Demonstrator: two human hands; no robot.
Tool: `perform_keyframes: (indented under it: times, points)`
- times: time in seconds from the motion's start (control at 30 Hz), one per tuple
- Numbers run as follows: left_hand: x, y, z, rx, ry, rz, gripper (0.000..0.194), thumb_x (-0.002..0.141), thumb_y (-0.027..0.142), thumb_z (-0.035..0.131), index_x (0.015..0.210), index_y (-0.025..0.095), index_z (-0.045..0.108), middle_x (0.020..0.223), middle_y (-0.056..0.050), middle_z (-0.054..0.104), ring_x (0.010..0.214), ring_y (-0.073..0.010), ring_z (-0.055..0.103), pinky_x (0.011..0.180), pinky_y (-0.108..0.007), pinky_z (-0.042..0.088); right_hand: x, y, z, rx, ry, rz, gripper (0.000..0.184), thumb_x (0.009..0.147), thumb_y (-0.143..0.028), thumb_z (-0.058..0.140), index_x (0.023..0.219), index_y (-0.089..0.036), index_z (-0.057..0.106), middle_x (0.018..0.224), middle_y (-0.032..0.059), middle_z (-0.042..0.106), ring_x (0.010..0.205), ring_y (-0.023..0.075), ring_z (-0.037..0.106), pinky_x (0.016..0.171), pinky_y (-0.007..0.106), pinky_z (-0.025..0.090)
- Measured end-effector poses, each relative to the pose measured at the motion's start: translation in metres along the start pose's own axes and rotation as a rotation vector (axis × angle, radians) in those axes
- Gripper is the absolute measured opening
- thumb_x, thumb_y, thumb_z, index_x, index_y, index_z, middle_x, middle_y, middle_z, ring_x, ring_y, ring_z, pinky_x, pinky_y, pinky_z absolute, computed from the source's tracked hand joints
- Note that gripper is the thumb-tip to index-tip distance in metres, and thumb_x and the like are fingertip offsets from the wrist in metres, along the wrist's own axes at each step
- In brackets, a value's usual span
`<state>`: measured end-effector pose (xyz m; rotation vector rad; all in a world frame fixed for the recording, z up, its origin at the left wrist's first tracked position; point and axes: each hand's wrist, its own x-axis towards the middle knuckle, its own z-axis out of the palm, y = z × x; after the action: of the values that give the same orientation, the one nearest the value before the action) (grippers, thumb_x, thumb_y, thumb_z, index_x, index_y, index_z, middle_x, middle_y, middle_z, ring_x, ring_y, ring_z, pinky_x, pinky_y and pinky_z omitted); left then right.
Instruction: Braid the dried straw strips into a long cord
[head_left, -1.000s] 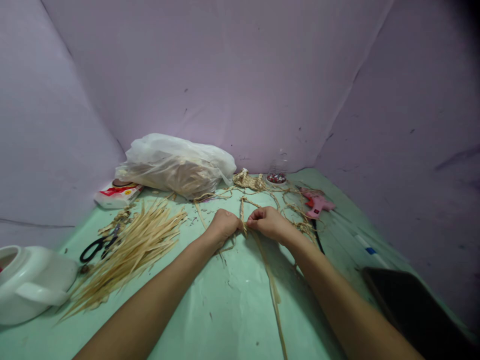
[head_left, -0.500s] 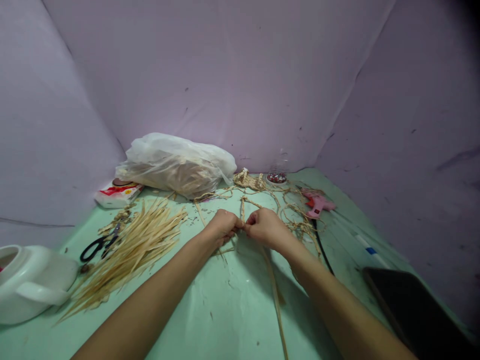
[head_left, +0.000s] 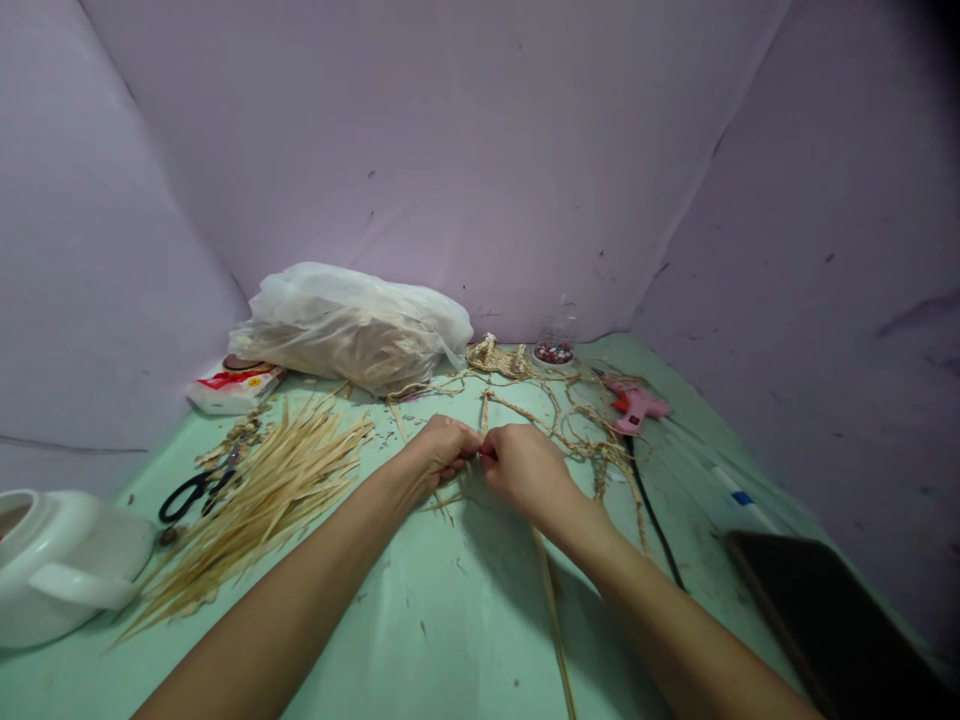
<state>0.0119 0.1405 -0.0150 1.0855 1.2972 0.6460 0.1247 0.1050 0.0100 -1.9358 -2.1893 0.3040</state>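
Observation:
My left hand [head_left: 439, 452] and my right hand [head_left: 521, 468] meet at the middle of the green table [head_left: 420, 620], fingers pinched together on a braided straw cord [head_left: 491, 410]. The cord runs away from the hands to a tangle of more braid [head_left: 592, 430] at the back right. Loose straw strands [head_left: 551, 610] trail from the hands toward me across the table. Where the fingers close on the straw is mostly hidden by the knuckles.
A pile of dry straw strips [head_left: 262, 495] lies at the left with black scissors [head_left: 191, 492] beside it. Behind are a plastic bag of straw [head_left: 352, 325], a red-and-white packet [head_left: 234, 385], a bead jar [head_left: 553, 352] and a pink glue gun [head_left: 634, 402]. A white jug [head_left: 64, 565] stands at the far left, a dark object [head_left: 832, 625] at the right.
My right hand has slid left, closing up against the left hand. The braided cord and tangle behind it shifted slightly. The left hand stayed almost in place.

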Motion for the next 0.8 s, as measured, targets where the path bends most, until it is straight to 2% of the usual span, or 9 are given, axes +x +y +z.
perform_keyframes:
  times: [0.07, 0.17, 0.27, 0.33, 0.4, 0.47, 0.57, 0.8]
  points:
    - [0.000, 0.001, -0.001, 0.030, 0.007, -0.011, 0.004, 0.048, 0.013, 0.047, 0.048, 0.015, 0.043, 0.033, 0.008, 0.025, 0.028, -0.0021, 0.017, 0.033, -0.018, 0.006, 0.003, 0.006, -0.006, 0.067, -0.054, -0.027, 0.016, 0.066, -0.022, 0.052, 0.068, -0.016, 0.067, 0.067, 0.0099, 0.064, 0.061, 0.0173, 0.056, 0.049, 0.024, 0.029]
    - [0.000, 0.002, -0.002, 0.039, -0.026, -0.004, 0.008, 0.050, 0.016, 0.051, 0.050, 0.015, 0.043, 0.035, 0.008, 0.026, 0.030, -0.0018, 0.017, 0.034, -0.018, 0.006, 0.012, 0.026, -0.017, 0.298, -0.174, -0.020, 0.020, 0.067, -0.031, 0.054, 0.065, -0.015, 0.066, 0.059, 0.0055, 0.062, 0.056, 0.0130, 0.054, 0.047, 0.021, 0.031]
    - [0.000, 0.002, -0.004, 0.040, -0.049, -0.017, 0.008, 0.052, 0.018, 0.054, 0.055, 0.014, 0.046, 0.039, 0.008, 0.028, 0.031, -0.0012, 0.017, 0.034, -0.018, 0.006, 0.024, 0.046, -0.023, 0.553, -0.048, 0.164, 0.018, 0.068, -0.028, 0.054, 0.068, -0.013, 0.064, 0.061, 0.0056, 0.063, 0.056, 0.0121, 0.054, 0.049, 0.019, 0.036]
    - [0.001, 0.003, -0.005, 0.043, -0.056, -0.025, 0.009, 0.052, 0.018, 0.054, 0.056, 0.014, 0.047, 0.040, 0.009, 0.028, 0.032, -0.0010, 0.017, 0.034, -0.018, 0.005, 0.029, 0.050, -0.021, 0.813, -0.046, 0.286, 0.012, 0.068, -0.020, 0.055, 0.069, -0.011, 0.062, 0.066, 0.0066, 0.063, 0.057, 0.0110, 0.055, 0.052, 0.019, 0.040]
    - [0.002, 0.003, -0.006, 0.035, -0.070, -0.021, 0.009, 0.053, 0.018, 0.054, 0.056, 0.015, 0.045, 0.040, 0.009, 0.027, 0.032, -0.0010, 0.017, 0.034, -0.017, 0.005, 0.030, 0.047, -0.015, 1.095, -0.175, 0.357, 0.007, 0.069, -0.015, 0.054, 0.068, -0.010, 0.059, 0.068, 0.0073, 0.063, 0.056, 0.0099, 0.056, 0.056, 0.020, 0.044]
    - [0.002, 0.003, -0.007, 0.015, -0.087, -0.015, 0.010, 0.053, 0.017, 0.054, 0.055, 0.015, 0.044, 0.040, 0.009, 0.028, 0.031, -0.0009, 0.017, 0.034, -0.017, 0.006, 0.028, 0.041, -0.008, 1.258, -0.316, 0.366, 0.007, 0.070, -0.013, 0.052, 0.066, -0.010, 0.057, 0.064, 0.0066, 0.062, 0.052, 0.0091, 0.055, 0.056, 0.021, 0.046]
    - [0.003, 0.002, -0.008, -0.004, -0.108, -0.013, 0.008, 0.053, 0.016, 0.053, 0.055, 0.015, 0.045, 0.040, 0.009, 0.029, 0.031, -0.0006, 0.017, 0.033, -0.017, 0.006, 0.027, 0.038, -0.002, 1.284, -0.412, 0.343, 0.010, 0.071, -0.009, 0.051, 0.062, -0.010, 0.057, 0.056, 0.0051, 0.060, 0.048, 0.0092, 0.055, 0.053, 0.022, 0.046]
    - [0.002, 0.002, -0.008, 0.011, -0.120, -0.016, 0.009, 0.054, 0.018, 0.053, 0.054, 0.015, 0.044, 0.039, 0.009, 0.028, 0.031, -0.0009, 0.018, 0.033, -0.018, 0.005, 0.026, 0.041, -0.003, 1.278, -0.455, 0.373, 0.012, 0.074, -0.010, 0.051, 0.065, -0.008, 0.059, 0.056, 0.0056, 0.062, 0.045, 0.0084, 0.055, 0.049, 0.020, 0.047]
